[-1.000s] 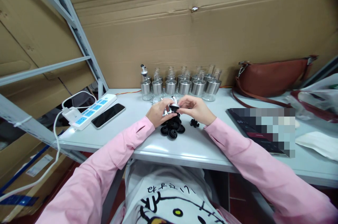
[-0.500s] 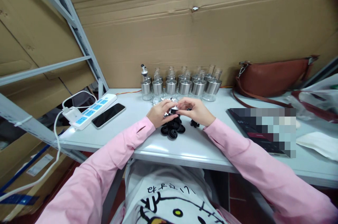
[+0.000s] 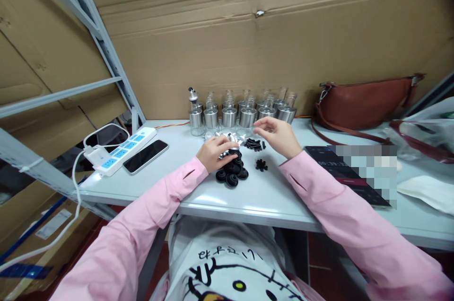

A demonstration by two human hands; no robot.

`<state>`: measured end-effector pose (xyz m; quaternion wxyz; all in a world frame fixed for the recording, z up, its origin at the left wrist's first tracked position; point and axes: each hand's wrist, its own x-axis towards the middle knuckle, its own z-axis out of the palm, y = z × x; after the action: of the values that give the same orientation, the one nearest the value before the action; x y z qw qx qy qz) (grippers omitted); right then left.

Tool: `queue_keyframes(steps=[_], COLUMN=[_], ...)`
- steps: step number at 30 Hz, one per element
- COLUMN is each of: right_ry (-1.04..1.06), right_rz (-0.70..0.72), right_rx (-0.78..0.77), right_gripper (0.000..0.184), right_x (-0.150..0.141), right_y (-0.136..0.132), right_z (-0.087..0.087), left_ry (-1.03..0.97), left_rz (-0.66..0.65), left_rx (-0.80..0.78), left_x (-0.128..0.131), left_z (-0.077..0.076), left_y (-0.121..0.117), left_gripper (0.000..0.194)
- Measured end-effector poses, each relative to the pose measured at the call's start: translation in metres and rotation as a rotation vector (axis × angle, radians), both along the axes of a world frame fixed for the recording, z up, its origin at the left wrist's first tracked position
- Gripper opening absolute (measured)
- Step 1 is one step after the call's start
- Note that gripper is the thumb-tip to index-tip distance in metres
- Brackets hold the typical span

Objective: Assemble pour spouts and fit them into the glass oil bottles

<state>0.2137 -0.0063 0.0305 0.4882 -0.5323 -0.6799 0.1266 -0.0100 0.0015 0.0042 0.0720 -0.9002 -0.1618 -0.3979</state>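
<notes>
Might drop small silver-and-black pourer top (image 3: 234,150), gripped betw. thumb & fingers of L hand (image 3: 213,152), into heap of round black rubbery stoppers (image 3: 231,174) right by it, if pinched too loosely. Looks shiny up top, dark at base, partly hidden. Note R hand (image 3: 280,137) w/ fingers loosely curled near thin black tubes (image 3: 253,144); can't tell if pinching anything.

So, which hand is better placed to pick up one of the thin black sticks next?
Probably the right hand: it is near the thin black sticks, with nothing clearly visible in its grip. The left hand holds a silver-and-black piece by the round black parts.
</notes>
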Motion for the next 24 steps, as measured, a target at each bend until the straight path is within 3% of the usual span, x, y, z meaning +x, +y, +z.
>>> queue_keyframes(steps=[3,9,24], right_ry=[-0.273,-0.72,-0.817], right_rz=[-0.11,-0.152,-0.154], right_rx=[-0.12,-0.243,-0.246], right_gripper=[0.008,0.014,0.014], right_x=[0.011,0.01,0.002], right_y=[0.007,0.008,0.005], right_z=[-0.006,-0.017,-0.023], left_ry=[0.01,0.032,0.044], left_rz=[0.006,0.03,0.013], left_rx=[0.03,0.008,-0.026], left_x=[0.0,0.0,0.0], left_z=[0.0,-0.001,-0.002], left_y=[0.0,0.001,0.0], left_gripper=[0.025,0.029,0.03])
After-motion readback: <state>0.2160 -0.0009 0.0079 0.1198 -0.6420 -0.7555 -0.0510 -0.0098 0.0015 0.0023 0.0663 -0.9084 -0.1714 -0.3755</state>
